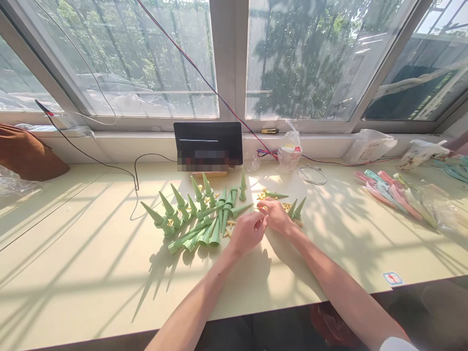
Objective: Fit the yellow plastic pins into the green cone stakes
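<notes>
Both forearms stretch from the near edge of the tabletop (91,263) toward its far middle, converging so the hands meet. The left hand (246,233) lies palm-inward, its fingers curled narrow, their tips against the right hand (276,215). The right hand arches knuckles-up, fingers bent downward and close together. Whether either pinches something I cannot tell; anything between them is too small to see. Small yellow pieces (262,196) lie scattered just beyond the right hand, and two green spikes (297,209) stand just beside it. The main heap of green cone spikes (197,214), some upright and some lying flat, sits just left of the left hand, before a dark screen (208,144) at the far edge.
</notes>
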Tool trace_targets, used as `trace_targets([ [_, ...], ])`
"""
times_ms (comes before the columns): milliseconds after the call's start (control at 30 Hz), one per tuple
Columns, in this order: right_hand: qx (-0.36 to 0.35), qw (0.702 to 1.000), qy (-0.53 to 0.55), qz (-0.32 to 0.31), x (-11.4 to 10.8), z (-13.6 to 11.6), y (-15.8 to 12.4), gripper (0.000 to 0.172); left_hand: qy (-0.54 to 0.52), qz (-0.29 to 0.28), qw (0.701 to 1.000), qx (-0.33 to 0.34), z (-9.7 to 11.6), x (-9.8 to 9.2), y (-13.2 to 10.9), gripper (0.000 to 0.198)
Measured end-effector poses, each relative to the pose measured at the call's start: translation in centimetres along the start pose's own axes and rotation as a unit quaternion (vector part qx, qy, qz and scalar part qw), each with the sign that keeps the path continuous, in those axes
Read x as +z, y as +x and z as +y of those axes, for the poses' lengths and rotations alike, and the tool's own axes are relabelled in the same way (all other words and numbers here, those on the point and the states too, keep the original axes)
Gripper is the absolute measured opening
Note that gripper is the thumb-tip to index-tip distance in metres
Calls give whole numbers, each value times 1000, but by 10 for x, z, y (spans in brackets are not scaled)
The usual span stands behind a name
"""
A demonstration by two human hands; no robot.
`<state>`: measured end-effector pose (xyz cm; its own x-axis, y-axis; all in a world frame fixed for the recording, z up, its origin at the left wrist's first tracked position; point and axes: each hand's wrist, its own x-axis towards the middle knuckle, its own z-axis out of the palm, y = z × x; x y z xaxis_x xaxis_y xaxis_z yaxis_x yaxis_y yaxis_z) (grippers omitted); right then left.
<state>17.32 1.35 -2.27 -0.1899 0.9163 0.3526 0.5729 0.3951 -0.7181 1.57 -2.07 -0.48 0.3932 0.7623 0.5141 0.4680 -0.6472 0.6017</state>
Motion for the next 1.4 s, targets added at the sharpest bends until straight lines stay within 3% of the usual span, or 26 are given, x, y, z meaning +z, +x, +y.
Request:
trace_targets([
  [200, -53, 992, -43, 110, -1, -15, 3, 20, -57, 121, 985, -107, 3, -13, 7, 21],
  [367, -124, 985, -20, 120, 3, -28, 0, 25, -114, 175, 959, -190, 1, -22, 11, 22],
  [800, -102, 992, -4, 75, 9, -29, -6, 12, -175, 149, 953, -199, -4, -20, 11, 28],
  [1400, -99, 989, 51, 100, 8, -35, -7, 20, -234, 133, 941, -205, -3, -18, 11, 27],
])
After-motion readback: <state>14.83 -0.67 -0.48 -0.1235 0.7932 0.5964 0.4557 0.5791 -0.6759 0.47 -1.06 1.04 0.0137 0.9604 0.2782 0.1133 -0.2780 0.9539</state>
